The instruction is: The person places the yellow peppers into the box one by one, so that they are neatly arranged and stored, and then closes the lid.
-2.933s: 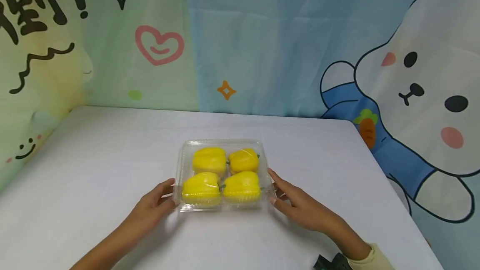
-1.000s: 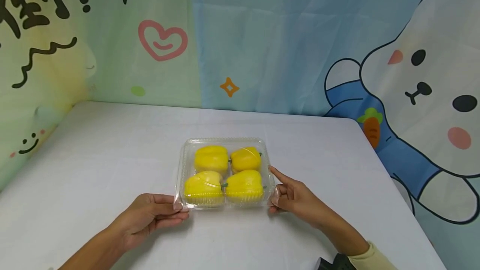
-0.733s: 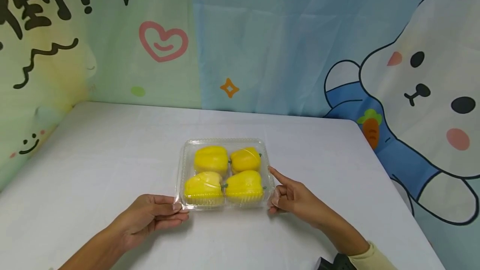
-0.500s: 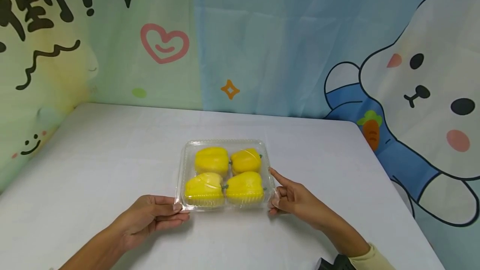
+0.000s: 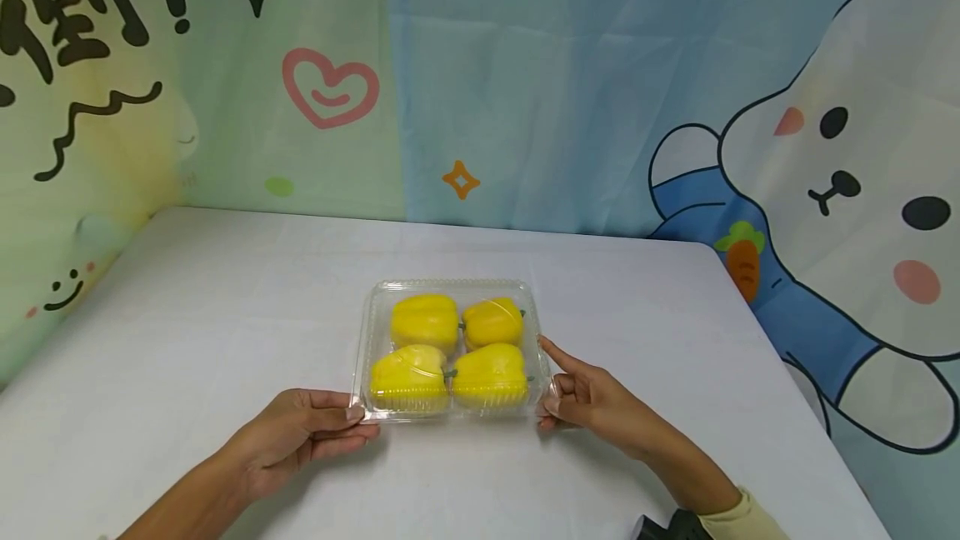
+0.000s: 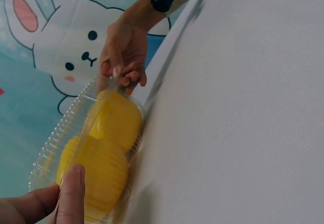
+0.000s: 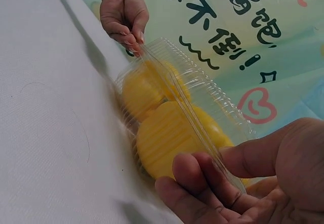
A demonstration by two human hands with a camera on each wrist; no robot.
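A clear plastic clamshell box (image 5: pixel 454 290) sits in the middle of the white table, its lid down over several yellow bell peppers (image 5: pixel 491 375). My left hand (image 5: pixel 300 436) pinches the box's near left corner, thumb on top of the rim and fingers beneath. At the near right corner my right hand (image 5: pixel 592 398) pinches the rim, with the index finger stretched along the side. The right wrist view shows that thumb and fingers (image 7: pixel 190 171) on the two rim layers. In the left wrist view the left thumb (image 6: pixel 72 191) presses the rim beside the peppers.
The white table (image 5: pixel 225 315) spreads around the box on all sides. Behind it hangs a printed cloth backdrop (image 5: pixel 525 107) with a cartoon rabbit. A dark device (image 5: pixel 667 526) is worn at the right wrist, by a pale sleeve.
Since the earliest frame my left hand has shifted toward the near left corner and gripped the rim; my right fingers have curled onto the right corner. In the last second, almost nothing moved.
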